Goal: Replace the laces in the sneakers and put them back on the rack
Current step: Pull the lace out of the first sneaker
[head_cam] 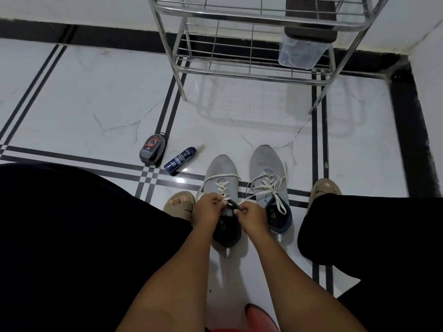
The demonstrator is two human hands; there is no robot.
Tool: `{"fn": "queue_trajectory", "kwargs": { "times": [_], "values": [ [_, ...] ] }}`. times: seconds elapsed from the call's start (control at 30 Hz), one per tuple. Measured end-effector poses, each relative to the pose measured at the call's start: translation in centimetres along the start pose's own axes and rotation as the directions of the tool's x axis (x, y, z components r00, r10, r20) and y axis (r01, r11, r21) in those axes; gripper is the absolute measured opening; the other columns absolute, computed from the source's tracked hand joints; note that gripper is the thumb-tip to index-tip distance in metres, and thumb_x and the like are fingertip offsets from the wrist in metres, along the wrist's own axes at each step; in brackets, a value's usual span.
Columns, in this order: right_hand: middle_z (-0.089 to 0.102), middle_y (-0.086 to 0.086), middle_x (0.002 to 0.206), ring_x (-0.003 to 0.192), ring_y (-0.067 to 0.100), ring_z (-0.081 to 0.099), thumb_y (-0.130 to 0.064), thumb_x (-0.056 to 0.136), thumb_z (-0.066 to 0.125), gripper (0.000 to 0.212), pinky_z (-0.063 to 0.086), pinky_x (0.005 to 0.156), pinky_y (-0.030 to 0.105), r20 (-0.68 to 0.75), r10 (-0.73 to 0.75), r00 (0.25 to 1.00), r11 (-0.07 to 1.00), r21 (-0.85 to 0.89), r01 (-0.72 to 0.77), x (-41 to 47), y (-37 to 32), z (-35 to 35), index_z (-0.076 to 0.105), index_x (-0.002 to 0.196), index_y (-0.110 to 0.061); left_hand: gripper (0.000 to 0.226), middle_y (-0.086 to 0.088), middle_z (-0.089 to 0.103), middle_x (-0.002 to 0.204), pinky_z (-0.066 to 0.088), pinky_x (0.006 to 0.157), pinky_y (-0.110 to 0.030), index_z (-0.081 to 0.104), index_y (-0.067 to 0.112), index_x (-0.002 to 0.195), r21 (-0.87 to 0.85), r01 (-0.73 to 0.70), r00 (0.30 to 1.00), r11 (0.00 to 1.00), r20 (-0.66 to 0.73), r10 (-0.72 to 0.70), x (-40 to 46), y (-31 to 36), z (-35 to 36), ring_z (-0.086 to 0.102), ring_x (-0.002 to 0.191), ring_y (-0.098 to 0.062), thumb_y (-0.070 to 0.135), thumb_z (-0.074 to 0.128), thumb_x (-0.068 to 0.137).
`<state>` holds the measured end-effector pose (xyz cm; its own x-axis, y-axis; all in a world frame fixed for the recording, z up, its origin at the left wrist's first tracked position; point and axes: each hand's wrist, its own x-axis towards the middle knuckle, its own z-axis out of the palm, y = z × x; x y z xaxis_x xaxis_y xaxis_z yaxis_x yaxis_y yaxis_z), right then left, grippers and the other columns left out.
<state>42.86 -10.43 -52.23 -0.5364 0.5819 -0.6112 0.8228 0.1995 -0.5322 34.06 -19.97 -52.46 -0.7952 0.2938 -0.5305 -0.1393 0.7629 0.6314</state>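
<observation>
Both hands work at the tongue of the left sneaker [221,178], which stands on the tiled floor [96,104] between the person's sandalled feet. The left hand [208,209] pinches the cream lace [221,188] near the top eyelets, and the right hand [251,215] grips the other lace end, which runs taut to the right across the neighbouring shoe. That right sneaker [266,168] sits just beside the right hand, already laced, its loose ends lying over its dark collar. Beyond the hands, well apart, the metal rack [251,73] stands against the wall with a clear plastic box [302,53] on its lower shelf. Ahead and to the left of the left hand lie a shoe-polish sponge case [152,149] and a blue tube [179,160], near each other. Black-clad knees flank both forearms.
</observation>
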Motion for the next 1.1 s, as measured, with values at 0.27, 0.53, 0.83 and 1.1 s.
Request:
{"fn": "queue_trajectory", "kwargs": {
  "times": [0.27, 0.53, 0.83, 1.1],
  "values": [
    [0.07, 0.008, 0.099, 0.098, 0.028, 0.063, -0.028, 0.09, 0.062, 0.015, 0.049, 0.08, 0.031, -0.006, -0.031, 0.999, 0.99, -0.138, 0.03, 0.0, -0.1, -0.2, 0.072, 0.099, -0.019, 0.014, -0.014, 0.062, 0.091, 0.05, 0.084, -0.035, 0.057, 0.01, 0.077, -0.177, 0.387, 0.907, 0.905, 0.25, -0.338, 1.1, 1.1, -1.0, 0.058, 0.083, -0.025, 0.018, 0.056, 0.089],
    [0.071, 0.006, 0.1, 0.098, 0.026, 0.063, -0.029, 0.089, 0.063, 0.015, 0.049, 0.08, 0.029, 0.022, -0.029, 0.999, 0.992, -0.122, 0.031, -0.2, 0.0, -0.4, 0.072, 0.099, -0.021, 0.041, -0.004, 0.053, 0.105, 0.047, 0.081, -0.037, 0.047, 0.017, 0.101, 0.134, -0.013, 0.989, 0.991, -0.146, 0.033, -1.9, -1.3, 0.6, 0.054, 0.095, -0.023, 0.02, 0.078, 0.075],
    [0.068, 0.003, 0.082, 0.081, 0.017, 0.06, -0.024, 0.087, 0.067, 0.013, 0.038, 0.068, 0.02, 0.057, -0.024, 0.998, 1.0, -0.013, 0.025, -0.3, 0.1, -0.6, 0.073, 0.095, -0.016, 0.025, -0.002, 0.057, 0.107, 0.047, 0.075, -0.036, 0.055, 0.019, 0.104, 0.255, -0.199, 0.959, 0.946, -0.15, 0.241, -2.5, -1.1, 0.7, 0.057, 0.095, -0.024, 0.003, 0.047, 0.087],
    [0.073, 0.004, 0.09, 0.085, 0.017, 0.063, -0.024, 0.086, 0.068, 0.012, 0.042, 0.071, 0.02, 0.058, -0.008, 0.998, 1.0, 0.008, 0.007, 0.0, 0.3, -0.6, 0.073, 0.094, -0.016, 0.029, -0.008, 0.054, 0.121, 0.047, 0.09, -0.032, 0.07, 0.018, 0.112, 0.286, -0.171, 0.985, 0.943, 0.07, 0.158, -0.3, -1.6, 0.4, 0.058, 0.107, -0.025, 0.014, 0.051, 0.09]
  ]
}}
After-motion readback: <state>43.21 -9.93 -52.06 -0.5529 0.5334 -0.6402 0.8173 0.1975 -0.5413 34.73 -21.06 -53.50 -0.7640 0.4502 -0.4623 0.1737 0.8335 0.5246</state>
